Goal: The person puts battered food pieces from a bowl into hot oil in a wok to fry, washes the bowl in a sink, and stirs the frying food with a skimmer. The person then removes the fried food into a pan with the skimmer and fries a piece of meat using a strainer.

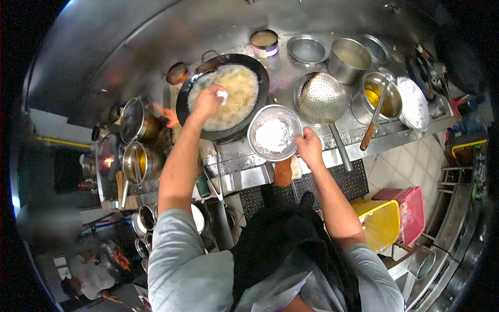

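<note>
My left hand (208, 102) is over a large black wok (264, 78) full of bubbling, foaming pale oil (241, 86). Its fingers are closed on a small white-coated piece (222, 95), whose kind I cannot make out. With my right hand (310, 147) I grip the rim of a round metal bowl (254, 140), tilted slightly towards me beside the wok. White powder (274, 135) lies inside the bowl, looking like flour or starch.
A perforated skimmer (325, 99) rests right of the bowl. Beyond it stand a pot of yellow oil with a ladle (375, 112) and a basin of white powder (414, 104). A can (264, 44) stands behind the wok. Yellow (382, 223) and pink (411, 213) bins are at lower right.
</note>
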Motion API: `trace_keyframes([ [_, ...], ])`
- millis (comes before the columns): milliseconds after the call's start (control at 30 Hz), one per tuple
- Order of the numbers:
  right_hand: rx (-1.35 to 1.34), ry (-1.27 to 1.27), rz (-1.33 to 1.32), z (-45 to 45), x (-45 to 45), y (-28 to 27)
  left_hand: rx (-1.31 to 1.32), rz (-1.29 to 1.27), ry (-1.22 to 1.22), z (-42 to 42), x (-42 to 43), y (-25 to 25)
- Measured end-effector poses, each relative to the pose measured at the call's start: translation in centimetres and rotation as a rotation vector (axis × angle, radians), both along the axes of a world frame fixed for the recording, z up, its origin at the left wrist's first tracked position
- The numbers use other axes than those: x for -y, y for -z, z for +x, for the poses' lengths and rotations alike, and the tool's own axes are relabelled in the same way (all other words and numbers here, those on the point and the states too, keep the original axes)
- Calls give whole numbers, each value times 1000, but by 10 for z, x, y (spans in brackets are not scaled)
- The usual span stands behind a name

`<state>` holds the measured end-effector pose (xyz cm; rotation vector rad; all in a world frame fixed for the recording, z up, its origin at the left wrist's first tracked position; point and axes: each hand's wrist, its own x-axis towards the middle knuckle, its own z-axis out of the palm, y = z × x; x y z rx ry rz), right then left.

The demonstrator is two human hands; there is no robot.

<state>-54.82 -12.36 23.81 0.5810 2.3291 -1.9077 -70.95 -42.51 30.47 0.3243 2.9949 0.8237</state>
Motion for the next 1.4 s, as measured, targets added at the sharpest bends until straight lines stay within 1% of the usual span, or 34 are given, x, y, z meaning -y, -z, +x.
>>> trace_keyframes([
  [67, 36, 22, 17, 0, 2, -13, -32, -130, -61, -51, 30, 42],
  [100, 67, 37, 31, 2, 0, -13, -88, -111, -76, -71, 46, 63],
  [133, 78, 54, 38, 3, -3, -1, -134, -179, -131, -76, 45, 62],
  [167, 20, 43, 119, 1, -6, 14, -184, -247, -190, -77, 39, 52],
  [200, -41, 24, 198, 0, -9, 27, -180, -242, -183, -73, 31, 42],
  [267, -35, 25, 208, 2, -11, 24, -561, -75, -158, -43, 8, 8],
  [333, -39, 11, 214, 2, -11, 15, -440, 54, -113, 6, -33, -23],
  [367, -36, -4, 248, 3, -11, 8, -450, 141, 13, 34, -54, -29],
  [400, -34, -23, 281, 4, -10, 1, -307, 88, 58, 64, -76, -32],
  [433, -47, -43, 279, 5, -9, -7, -334, 88, 267, 80, -91, -18],
  [500, -127, -82, 395, 7, -7, -19, -186, -172, 351, 108, -119, 1],
  [567, -135, -97, 385, 7, -5, -22, -87, -293, 179, 126, -142, 16],
  [667, -152, -79, 348, 11, -5, -32, -102, -360, 63, 138, -153, 29],
  [800, -149, -79, 348, 14, -8, -26, -50, -340, 55, 146, -143, 27],
  [867, -147, -82, 325, 10, -10, -12, -50, -271, 102, 150, -131, 10],
  [900, -132, -83, 268, 8, -10, -2, -49, -275, 101, 150, -122, 2],
  [933, -115, -82, 213, 5, -9, 3, -69, -178, 120, 149, -114, -6],
  [967, -113, -81, 212, 4, -8, 3, -88, -79, 139, 148, -106, -17],
  [1033, -120, -73, 101, 2, -4, 4, 71, 41, 77, 144, -92, -38],
  [1100, -115, -84, 81, -2, 2, 5, 210, 157, 82, 131, -73, -48],
  [1200, -110, -82, 56, -3, 14, 0, 312, 270, 137, 123, -63, -81],
  [1233, -113, -79, 50, -5, 17, -2, 315, 267, 147, 120, -59, -82],
  [1300, -112, -78, 80, -8, 22, 5, 445, 446, 164, 114, -53, -83],
  [1333, -121, -81, 49, -6, 24, 2, 376, 374, 204, 112, -52, -77],
  [1367, -132, -87, 19, -6, 26, -1, 377, 374, 210, 110, -52, -70],
  [1400, -133, -81, 20, -7, 26, -4, 435, 400, 211, 107, -52, -64],
])
